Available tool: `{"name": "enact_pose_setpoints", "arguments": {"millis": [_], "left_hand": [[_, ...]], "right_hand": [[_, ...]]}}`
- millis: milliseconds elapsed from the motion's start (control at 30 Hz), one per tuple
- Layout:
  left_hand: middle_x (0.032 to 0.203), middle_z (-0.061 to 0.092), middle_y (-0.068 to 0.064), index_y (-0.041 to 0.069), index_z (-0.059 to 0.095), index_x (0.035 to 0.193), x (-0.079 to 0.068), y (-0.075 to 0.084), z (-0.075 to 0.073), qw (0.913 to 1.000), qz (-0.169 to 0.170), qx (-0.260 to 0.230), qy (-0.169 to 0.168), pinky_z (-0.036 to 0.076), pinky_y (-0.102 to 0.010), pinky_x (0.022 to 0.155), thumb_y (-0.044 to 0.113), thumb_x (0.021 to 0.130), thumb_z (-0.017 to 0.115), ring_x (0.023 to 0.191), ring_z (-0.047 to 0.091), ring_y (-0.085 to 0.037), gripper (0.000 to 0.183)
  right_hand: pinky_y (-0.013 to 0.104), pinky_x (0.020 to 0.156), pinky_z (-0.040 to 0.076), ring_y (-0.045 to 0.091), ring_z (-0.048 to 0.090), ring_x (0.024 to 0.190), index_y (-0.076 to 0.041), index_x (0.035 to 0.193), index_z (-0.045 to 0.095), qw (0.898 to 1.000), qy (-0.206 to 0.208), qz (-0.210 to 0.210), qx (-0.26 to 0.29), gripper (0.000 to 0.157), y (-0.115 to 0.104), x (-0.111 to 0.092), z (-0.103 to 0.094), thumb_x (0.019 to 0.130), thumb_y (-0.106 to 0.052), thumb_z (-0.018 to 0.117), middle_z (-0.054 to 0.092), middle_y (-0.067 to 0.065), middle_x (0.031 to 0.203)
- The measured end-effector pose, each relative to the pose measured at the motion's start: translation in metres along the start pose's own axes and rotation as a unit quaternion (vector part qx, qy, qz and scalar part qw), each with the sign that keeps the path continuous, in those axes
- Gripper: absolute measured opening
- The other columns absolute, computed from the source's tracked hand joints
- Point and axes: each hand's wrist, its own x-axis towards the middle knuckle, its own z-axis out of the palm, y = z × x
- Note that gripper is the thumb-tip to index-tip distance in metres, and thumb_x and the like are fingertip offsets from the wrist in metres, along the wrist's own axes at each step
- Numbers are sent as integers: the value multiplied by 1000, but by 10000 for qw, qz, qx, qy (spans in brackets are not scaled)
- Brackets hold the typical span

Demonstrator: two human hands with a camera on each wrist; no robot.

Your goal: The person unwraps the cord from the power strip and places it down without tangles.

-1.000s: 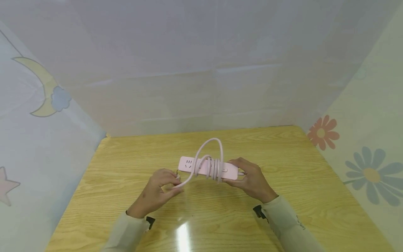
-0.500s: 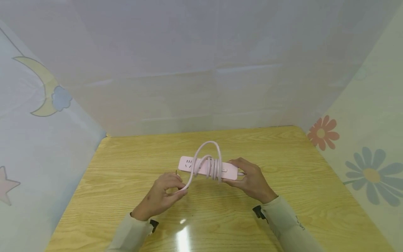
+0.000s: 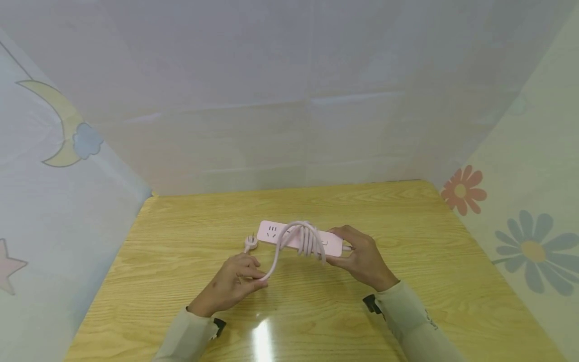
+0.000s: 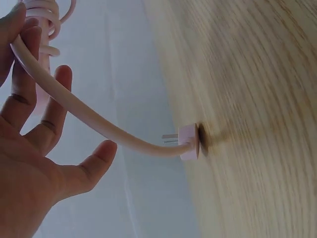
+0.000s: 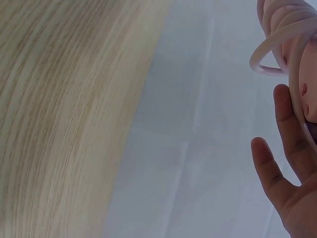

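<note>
A pink power strip (image 3: 332,243) is held above the table, its right end gripped by my right hand (image 3: 364,256). Several turns of its pale pink cord (image 3: 305,240) wrap round the middle. My left hand (image 3: 230,281) pinches the cord between thumb and forefinger, left of and below the strip, and a slack arc runs from there up to the wraps. Past that pinch, the cord ends in a plug (image 4: 188,142) with bare prongs, close over the tabletop in the left wrist view. In the right wrist view, two fingers (image 5: 292,131) lie along the strip's underside.
The wooden table (image 3: 181,216) runs back to a pale sheet wall (image 3: 253,151). Side walls carry a moon (image 3: 68,125) on the left and flowers (image 3: 534,251) on the right. A bright light reflection (image 3: 262,342) shows at the near edge.
The tall cord loop above the strip has dropped and flattened into a low arc. My left hand has moved slightly right and nearer, and the plug now shows beyond its fingers. My right hand stays put.
</note>
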Motion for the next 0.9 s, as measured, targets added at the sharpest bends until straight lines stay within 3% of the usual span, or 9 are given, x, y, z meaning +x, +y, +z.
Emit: {"name": "enact_pose_setpoints", "arguments": {"millis": [333, 600, 800, 900], "left_hand": [[77, 61, 8, 6, 80, 92, -2, -4, 1, 9994, -20, -281, -220, 44, -29, 69, 6, 82, 81, 74, 52, -16, 11], [81, 58, 15, 5, 80, 97, -5, -9, -2, 9980, -352, 295, -435, 43, -26, 70, 10, 88, 77, 79, 49, -6, 10], [78, 54, 18, 9, 80, 99, -7, -12, -1, 9936, -692, 625, -633, 42, -25, 67, 15, 88, 78, 74, 48, -9, 13], [77, 54, 20, 11, 80, 98, -7, -14, -1, 9919, -678, 845, -664, 41, -24, 67, 17, 87, 79, 72, 47, -7, 13]], "right_hand": [[30, 70, 56, 14, 63, 92, -4, 113, 70, 9998, 121, -42, -138, 51, 0, 2, -3, 67, -4, 92, 69, 4, 106], [27, 71, 54, 13, 63, 89, -6, 113, 70, 9995, 262, -154, -101, 50, 2, 2, -4, 68, -4, 91, 70, 2, 103], [26, 68, 53, 12, 62, 86, -7, 113, 71, 9992, 325, -209, -27, 50, -1, 3, -5, 67, -3, 91, 70, 2, 101], [27, 69, 53, 13, 63, 88, -7, 113, 70, 9991, 352, -220, 7, 51, 0, 2, -5, 67, -3, 91, 70, 2, 102]]}}
